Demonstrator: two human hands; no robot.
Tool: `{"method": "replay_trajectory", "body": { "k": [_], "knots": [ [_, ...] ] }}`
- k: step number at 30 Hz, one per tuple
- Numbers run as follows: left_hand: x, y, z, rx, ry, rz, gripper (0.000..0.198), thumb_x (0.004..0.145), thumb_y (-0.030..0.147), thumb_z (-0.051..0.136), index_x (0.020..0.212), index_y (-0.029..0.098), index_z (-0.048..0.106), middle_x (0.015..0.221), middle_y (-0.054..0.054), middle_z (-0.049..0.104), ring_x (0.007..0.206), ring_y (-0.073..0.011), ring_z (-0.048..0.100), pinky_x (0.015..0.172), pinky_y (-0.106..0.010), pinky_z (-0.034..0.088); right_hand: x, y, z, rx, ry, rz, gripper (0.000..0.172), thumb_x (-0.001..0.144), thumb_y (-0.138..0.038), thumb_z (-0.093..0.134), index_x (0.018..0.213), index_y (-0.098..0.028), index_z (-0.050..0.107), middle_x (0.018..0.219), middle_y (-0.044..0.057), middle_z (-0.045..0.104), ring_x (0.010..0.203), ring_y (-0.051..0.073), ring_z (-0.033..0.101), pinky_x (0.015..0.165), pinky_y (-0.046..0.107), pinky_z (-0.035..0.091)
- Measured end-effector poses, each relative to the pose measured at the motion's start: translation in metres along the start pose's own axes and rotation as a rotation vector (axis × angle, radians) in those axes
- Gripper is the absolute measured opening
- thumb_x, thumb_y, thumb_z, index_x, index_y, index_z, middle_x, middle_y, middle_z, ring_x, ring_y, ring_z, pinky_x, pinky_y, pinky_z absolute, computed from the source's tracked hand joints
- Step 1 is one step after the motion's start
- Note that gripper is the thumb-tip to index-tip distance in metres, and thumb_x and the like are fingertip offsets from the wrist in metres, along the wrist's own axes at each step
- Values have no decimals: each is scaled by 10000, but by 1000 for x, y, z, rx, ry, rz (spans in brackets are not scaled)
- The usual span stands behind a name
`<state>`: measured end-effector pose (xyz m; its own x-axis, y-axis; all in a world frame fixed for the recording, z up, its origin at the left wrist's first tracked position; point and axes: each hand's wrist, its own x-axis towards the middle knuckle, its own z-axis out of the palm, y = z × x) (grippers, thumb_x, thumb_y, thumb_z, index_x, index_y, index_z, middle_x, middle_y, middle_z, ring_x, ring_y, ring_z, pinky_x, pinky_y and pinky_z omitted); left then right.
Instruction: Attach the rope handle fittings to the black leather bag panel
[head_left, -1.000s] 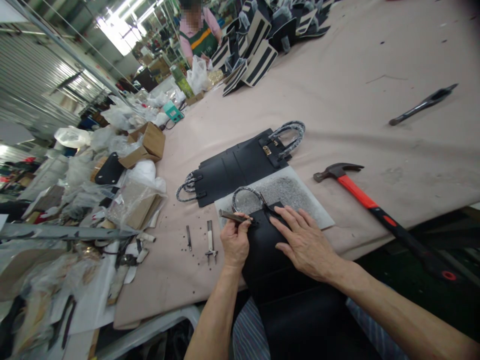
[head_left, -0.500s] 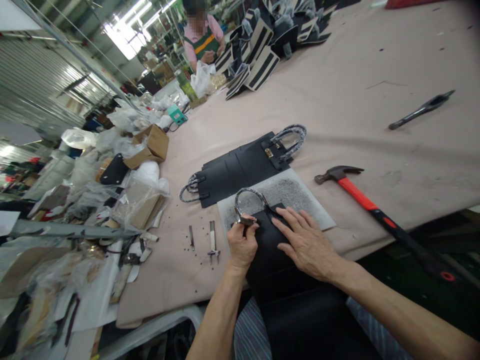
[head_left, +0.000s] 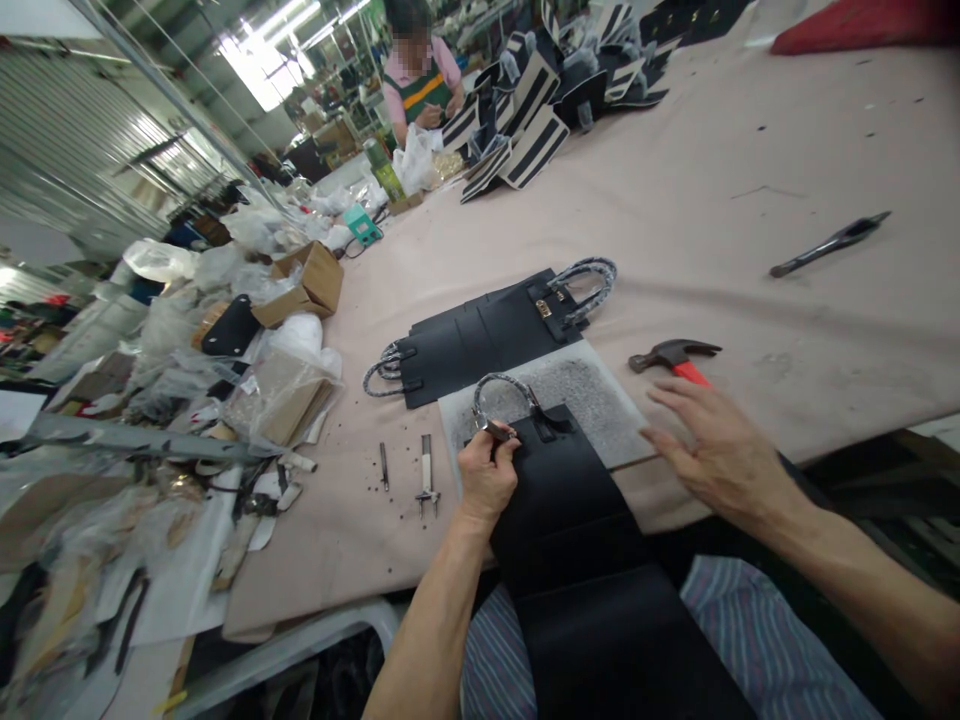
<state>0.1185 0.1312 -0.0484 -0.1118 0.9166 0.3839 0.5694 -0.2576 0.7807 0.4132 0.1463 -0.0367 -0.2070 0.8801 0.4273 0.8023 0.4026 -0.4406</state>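
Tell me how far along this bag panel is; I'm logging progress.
Done: another bag panel lies flat with both handles. In hand: left hand holds a small metal tool on the black panel; right hand hovers over the hammer. Left: striking it, apparently.

2 blk bag panels [head_left: 559, 480] [head_left: 480, 335], 1 hammer [head_left: 675, 355], 2 hands [head_left: 487, 478] [head_left: 716, 450]

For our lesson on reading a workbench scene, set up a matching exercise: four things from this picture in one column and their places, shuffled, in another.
Things:
1. hammer
2. left hand
3. cardboard box
4. grey pad

Places:
A. under the black leather piece's top end
B. just beyond the right hand
C. among plastic bags, far left
D. gripping a small metal tool

Pairs: 1-B, 2-D, 3-C, 4-A
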Motion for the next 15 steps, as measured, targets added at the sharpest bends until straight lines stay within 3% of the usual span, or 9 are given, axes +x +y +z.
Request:
{"method": "replay_trajectory", "body": {
  "k": [2, 6, 9, 15],
  "knots": [
    [1, -2, 0, -16, -12, -8, 90, 884, 185, 618, 948, 216, 673, 887, -46, 780, 854, -210, 759, 821, -334, 593, -2, 27, -14, -164, -4, 74, 462, 997, -395, 474, 1271, -49, 611, 1299, 252, 616, 1239, 371, 560, 1087, 501, 443],
    [3, -3, -2, -53, -46, -43, 90, 884, 185, 609, 948, 219, 662, 873, -41, 775, 827, -205, 754, 807, -324, 587, -17, 62, -24, -374, -238, 216, 480, 1011, -431, 468, 1260, -43, 604, 1171, 239, 654, 1092, 355, 614, 945, 442, 476],
    [5, -2, -3, -61, -52, -46, 82, 879, 185, 612, 937, 217, 658, 861, -37, 771, 816, -200, 748, 794, -312, 574, -27, 66, -21, -424, -314, 248, 449, 1010, -430, 480, 1269, -79, 587, 1107, 208, 647, 974, 333, 630, 821, 413, 473],
    [7, -2, -6, -93, -70, -58, 81, 877, 178, 609, 926, 214, 664, 857, -34, 764, 816, -198, 736, 794, -312, 565, -19, 63, -19, -433, -299, 229, 400, 1028, -358, 437, 1232, -59, 609, 973, 198, 631, 844, 298, 615, 757, 383, 451]
  ]
}}
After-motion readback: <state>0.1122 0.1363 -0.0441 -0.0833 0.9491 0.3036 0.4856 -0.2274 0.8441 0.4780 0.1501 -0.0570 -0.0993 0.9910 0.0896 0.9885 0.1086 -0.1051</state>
